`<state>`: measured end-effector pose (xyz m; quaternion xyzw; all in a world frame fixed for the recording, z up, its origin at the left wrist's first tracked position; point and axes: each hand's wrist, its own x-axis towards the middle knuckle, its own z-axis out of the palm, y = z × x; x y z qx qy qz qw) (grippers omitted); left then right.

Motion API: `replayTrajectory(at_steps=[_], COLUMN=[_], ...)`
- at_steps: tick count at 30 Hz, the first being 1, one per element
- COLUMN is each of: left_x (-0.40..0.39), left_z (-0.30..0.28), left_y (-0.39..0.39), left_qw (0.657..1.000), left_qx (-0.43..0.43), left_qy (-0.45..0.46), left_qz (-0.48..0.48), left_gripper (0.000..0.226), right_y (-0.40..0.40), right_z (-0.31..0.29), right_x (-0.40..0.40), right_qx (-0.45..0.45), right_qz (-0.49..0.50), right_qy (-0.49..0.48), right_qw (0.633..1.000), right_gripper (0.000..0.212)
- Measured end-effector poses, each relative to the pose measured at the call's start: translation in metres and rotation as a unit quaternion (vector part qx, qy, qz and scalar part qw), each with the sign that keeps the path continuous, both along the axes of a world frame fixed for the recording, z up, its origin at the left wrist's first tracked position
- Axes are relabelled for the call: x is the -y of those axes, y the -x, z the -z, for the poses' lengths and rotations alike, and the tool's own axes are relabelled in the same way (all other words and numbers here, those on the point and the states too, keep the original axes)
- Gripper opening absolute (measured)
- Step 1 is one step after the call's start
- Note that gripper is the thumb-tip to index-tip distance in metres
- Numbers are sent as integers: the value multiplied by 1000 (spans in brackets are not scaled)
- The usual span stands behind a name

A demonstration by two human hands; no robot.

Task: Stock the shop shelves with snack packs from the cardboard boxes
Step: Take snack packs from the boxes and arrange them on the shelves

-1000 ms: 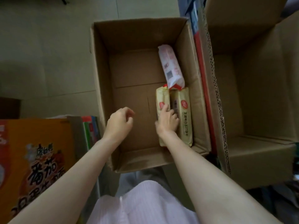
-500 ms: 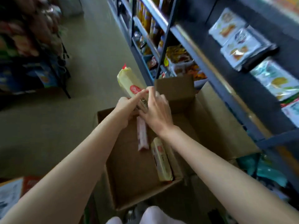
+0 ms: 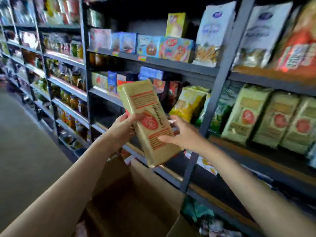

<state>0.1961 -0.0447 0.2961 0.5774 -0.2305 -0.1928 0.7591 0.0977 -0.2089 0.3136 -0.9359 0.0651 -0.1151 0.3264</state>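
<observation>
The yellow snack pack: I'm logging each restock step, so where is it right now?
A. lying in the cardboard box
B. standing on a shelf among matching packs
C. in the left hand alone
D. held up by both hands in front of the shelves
D: the yellow snack pack is in the air, the left hand and right hand each gripping a side, above the cardboard box.

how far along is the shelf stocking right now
Done: three matching packs already stand in a row on the right shelf. In hand: one yellow snack pack is held up before the shelves, left hand gripping its left edge, right hand its right side. Left: shelving this pack; the cardboard box sits open below, its contents not visible.
</observation>
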Motion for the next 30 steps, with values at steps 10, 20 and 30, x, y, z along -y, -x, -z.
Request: replayTrajectory(at_steps=[10, 20, 30], left_x=[181, 281, 340], left_z=[-113, -77, -28], left_y=[113, 145, 105], left_qw=[937, 964, 825], left_qx=[238, 252, 464], left_qy=[2, -51, -310], left_qz=[257, 67, -93], left_gripper=[40, 22, 44], right_y=[150, 248, 188], right_z=[-77, -67, -5], right_x=[138, 249, 304], right_qx=[202, 218, 141], right_qz=[141, 288, 312], right_qy=[-129, 87, 89], right_qw=[960, 928, 935], right_gripper=[49, 60, 63])
